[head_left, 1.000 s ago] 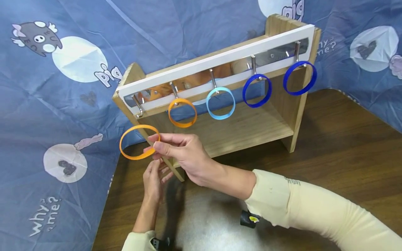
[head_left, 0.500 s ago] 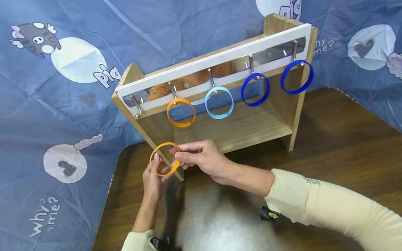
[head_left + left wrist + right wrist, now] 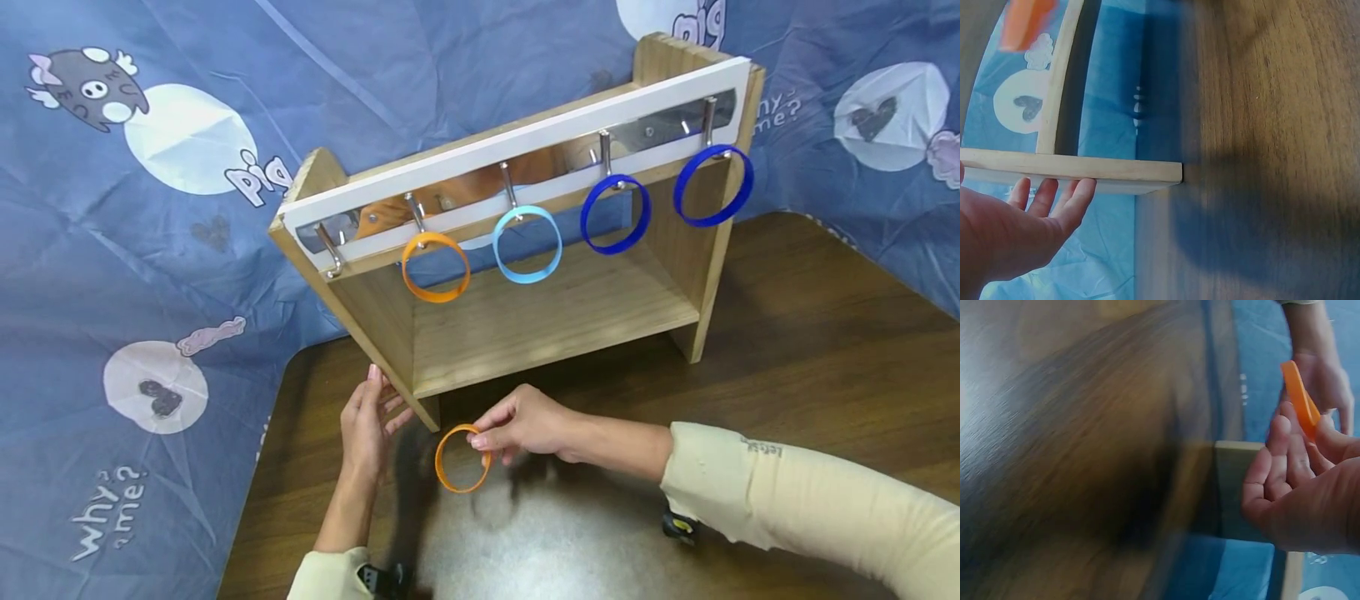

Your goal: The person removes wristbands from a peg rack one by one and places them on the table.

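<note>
My right hand [image 3: 532, 423] pinches an orange ring [image 3: 459, 490] between thumb and fingers, above the table in front of the wooden shelf [image 3: 555, 312]. In the right wrist view the same orange ring [image 3: 1299, 397] appears edge-on. My left hand [image 3: 365, 425] rests its fairly straight fingertips against the outer face of the shelf's left side panel; in the left wrist view several fingers [image 3: 1079, 200] touch that panel [image 3: 1116, 167]. From the shelf's hooks hang another orange ring [image 3: 437, 297], a light blue ring [image 3: 528, 279] and two dark blue rings [image 3: 615, 249]. The leftmost hook [image 3: 328, 248] is bare.
A white rail [image 3: 517, 137] with a mirror-like strip carries the metal hooks along the shelf's upper front. Underneath lies a dark brown wooden table [image 3: 810, 350]. Blue printed cloth [image 3: 187, 250] encloses the back and sides.
My right hand has carried the orange ring from near the leftmost hook down and to the right, away from the shelf. The left hand stays at the side panel.
</note>
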### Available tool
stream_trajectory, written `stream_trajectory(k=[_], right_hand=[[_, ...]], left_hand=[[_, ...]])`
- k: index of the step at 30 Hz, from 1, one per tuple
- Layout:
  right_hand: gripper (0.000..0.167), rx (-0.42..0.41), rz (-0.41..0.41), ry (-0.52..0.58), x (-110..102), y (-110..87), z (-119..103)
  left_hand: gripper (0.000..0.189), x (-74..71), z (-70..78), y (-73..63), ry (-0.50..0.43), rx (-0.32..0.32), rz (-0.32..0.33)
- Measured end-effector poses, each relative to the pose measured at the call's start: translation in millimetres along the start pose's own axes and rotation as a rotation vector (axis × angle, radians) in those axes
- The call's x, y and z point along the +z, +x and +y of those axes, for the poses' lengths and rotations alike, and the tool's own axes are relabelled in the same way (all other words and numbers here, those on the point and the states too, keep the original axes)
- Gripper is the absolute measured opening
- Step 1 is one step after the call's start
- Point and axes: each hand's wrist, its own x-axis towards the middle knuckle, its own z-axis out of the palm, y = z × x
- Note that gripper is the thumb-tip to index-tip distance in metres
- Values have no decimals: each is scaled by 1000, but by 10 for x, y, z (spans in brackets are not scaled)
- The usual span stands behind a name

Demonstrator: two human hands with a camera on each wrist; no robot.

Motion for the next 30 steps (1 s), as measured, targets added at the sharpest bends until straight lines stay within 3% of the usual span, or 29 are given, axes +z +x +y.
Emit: stream_trajectory(k=[6, 11, 14, 21, 30], right_hand=[[16, 97, 14, -133, -42, 15, 135], [8, 124, 21, -225, -52, 40, 243], [5, 127, 31, -339, -55, 38, 290], [21, 65, 74, -660, -57, 6, 347], [19, -20, 137, -732, -67, -19, 303]], left_hand=[[45, -1, -7, 5, -11, -2, 3], [46, 4, 8, -4, -14, 14, -7], [44, 13, 15, -7, -20, 13, -7], [43, 21, 17, -11, -21, 4, -3], [39, 8, 9, -2, -38, 2, 3]])
